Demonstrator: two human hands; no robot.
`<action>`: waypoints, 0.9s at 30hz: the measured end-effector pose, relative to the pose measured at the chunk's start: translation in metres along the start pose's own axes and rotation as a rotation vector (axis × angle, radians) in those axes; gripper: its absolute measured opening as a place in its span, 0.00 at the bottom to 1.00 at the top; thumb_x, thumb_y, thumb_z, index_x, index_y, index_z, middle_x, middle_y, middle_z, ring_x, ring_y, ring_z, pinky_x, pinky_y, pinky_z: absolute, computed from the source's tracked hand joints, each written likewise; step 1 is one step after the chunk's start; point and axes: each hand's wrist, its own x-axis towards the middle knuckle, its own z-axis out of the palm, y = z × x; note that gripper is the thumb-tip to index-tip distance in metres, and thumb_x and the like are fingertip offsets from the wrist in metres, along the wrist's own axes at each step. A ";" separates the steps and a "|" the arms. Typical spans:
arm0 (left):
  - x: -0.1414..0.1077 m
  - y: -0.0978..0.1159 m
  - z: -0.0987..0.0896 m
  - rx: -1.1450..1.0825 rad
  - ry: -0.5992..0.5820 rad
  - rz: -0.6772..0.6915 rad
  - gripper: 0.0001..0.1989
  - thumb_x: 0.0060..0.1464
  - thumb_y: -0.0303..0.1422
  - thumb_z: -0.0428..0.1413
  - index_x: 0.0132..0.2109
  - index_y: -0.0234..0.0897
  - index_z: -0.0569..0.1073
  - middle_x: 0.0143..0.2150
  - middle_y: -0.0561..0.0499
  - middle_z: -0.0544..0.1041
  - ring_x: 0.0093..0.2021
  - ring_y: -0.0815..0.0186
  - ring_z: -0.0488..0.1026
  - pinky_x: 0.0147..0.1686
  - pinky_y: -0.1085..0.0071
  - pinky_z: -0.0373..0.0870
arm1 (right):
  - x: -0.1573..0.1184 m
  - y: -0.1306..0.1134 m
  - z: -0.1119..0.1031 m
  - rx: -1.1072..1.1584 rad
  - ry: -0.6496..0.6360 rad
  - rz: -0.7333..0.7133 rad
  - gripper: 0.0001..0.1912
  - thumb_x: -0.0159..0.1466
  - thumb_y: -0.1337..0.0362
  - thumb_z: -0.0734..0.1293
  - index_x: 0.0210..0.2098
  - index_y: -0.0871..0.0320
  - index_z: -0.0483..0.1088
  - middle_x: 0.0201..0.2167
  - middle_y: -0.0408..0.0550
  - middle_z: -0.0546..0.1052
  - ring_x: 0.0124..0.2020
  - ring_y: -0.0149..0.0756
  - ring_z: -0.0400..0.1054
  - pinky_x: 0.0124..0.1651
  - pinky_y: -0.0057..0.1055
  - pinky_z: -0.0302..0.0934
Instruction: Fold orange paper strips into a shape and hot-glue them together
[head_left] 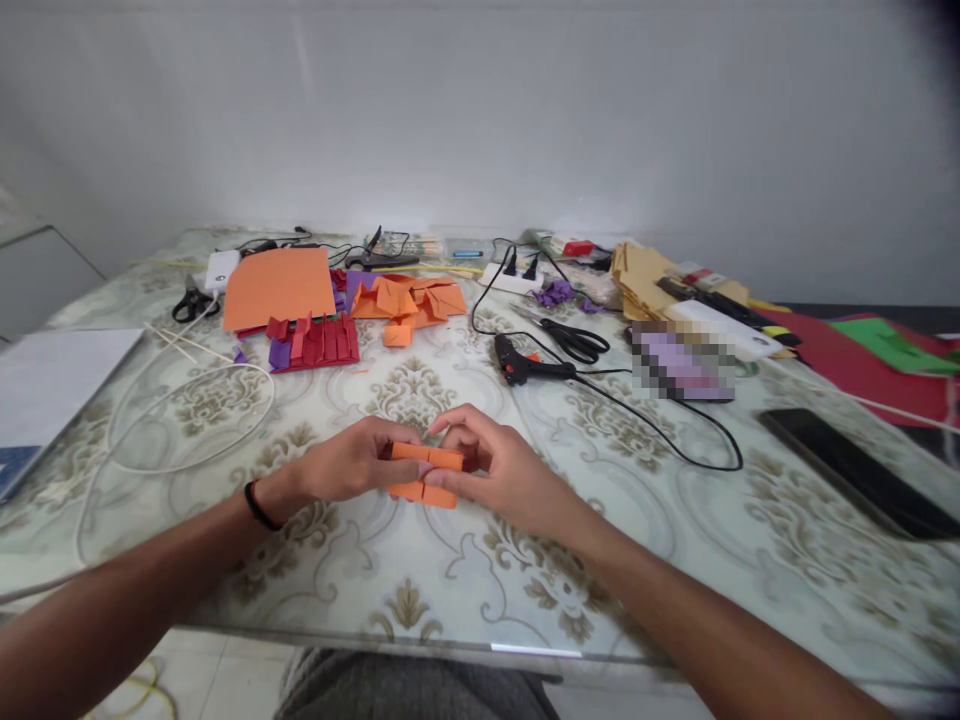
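Between my two hands is a small folded piece of orange paper (406,453), with slits or creases dividing it into flaps. My left hand (349,460) pinches its left side, thumb on the near face. On the other side my right hand (499,470) grips it, with the thumb low on the paper and the index finger raised above it. Part of the paper is hidden by the fingers. Beyond the hands lie folded red paper pieces (322,345), folded orange paper pieces (420,300) and a flat orange sheet (281,285).
A black glue gun (532,368) and black-handled scissors (574,340) lie ahead on the right. Farther right rests a dark phone (855,470). A white power strip (513,278) stands at the back. A white cable (187,470) loops on the left, near white paper (60,375).
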 end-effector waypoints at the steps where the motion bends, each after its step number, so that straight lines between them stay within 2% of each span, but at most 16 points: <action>1: 0.000 -0.001 0.000 -0.015 0.015 0.014 0.16 0.62 0.41 0.59 0.32 0.32 0.72 0.23 0.59 0.58 0.24 0.74 0.52 0.23 0.75 0.48 | 0.000 0.000 0.000 0.032 0.000 0.004 0.21 0.62 0.55 0.75 0.50 0.54 0.67 0.26 0.35 0.66 0.24 0.28 0.60 0.27 0.25 0.55; 4: -0.001 -0.002 0.001 -0.095 0.082 0.055 0.16 0.62 0.42 0.59 0.33 0.33 0.72 0.25 0.57 0.63 0.26 0.73 0.57 0.25 0.75 0.53 | 0.002 0.000 -0.003 0.130 -0.013 0.021 0.21 0.63 0.50 0.73 0.47 0.55 0.68 0.24 0.35 0.65 0.23 0.28 0.61 0.27 0.26 0.56; 6: -0.001 -0.001 0.001 -0.102 0.132 0.059 0.16 0.61 0.42 0.60 0.33 0.33 0.73 0.25 0.57 0.64 0.26 0.72 0.58 0.26 0.74 0.54 | 0.004 0.000 -0.004 0.166 -0.021 0.030 0.19 0.64 0.47 0.72 0.39 0.57 0.69 0.23 0.37 0.67 0.24 0.29 0.63 0.28 0.27 0.58; 9: 0.000 -0.001 0.002 -0.062 0.150 0.052 0.16 0.61 0.42 0.60 0.32 0.33 0.72 0.25 0.57 0.63 0.26 0.72 0.57 0.25 0.74 0.53 | 0.005 0.000 -0.006 0.153 -0.001 0.041 0.22 0.65 0.46 0.71 0.28 0.58 0.66 0.22 0.39 0.69 0.23 0.28 0.63 0.28 0.27 0.57; 13: 0.001 0.000 0.002 0.021 0.108 0.042 0.17 0.62 0.42 0.58 0.30 0.34 0.69 0.26 0.57 0.60 0.26 0.72 0.55 0.25 0.74 0.52 | 0.004 0.001 -0.005 0.111 0.021 0.051 0.23 0.64 0.45 0.71 0.28 0.58 0.67 0.21 0.38 0.68 0.22 0.28 0.62 0.27 0.27 0.56; 23: -0.002 0.006 0.004 0.171 0.006 0.066 0.17 0.66 0.39 0.53 0.29 0.35 0.66 0.25 0.58 0.56 0.25 0.72 0.53 0.24 0.74 0.51 | 0.002 0.003 -0.003 -0.011 0.028 0.035 0.26 0.66 0.45 0.69 0.24 0.56 0.60 0.18 0.37 0.63 0.21 0.27 0.57 0.24 0.27 0.50; 27: -0.002 0.010 0.008 0.143 -0.019 0.075 0.19 0.68 0.43 0.50 0.32 0.36 0.68 0.24 0.56 0.62 0.25 0.71 0.61 0.25 0.74 0.58 | 0.002 0.004 -0.004 -0.034 0.032 0.008 0.25 0.66 0.45 0.69 0.24 0.56 0.61 0.19 0.37 0.64 0.21 0.28 0.57 0.25 0.27 0.50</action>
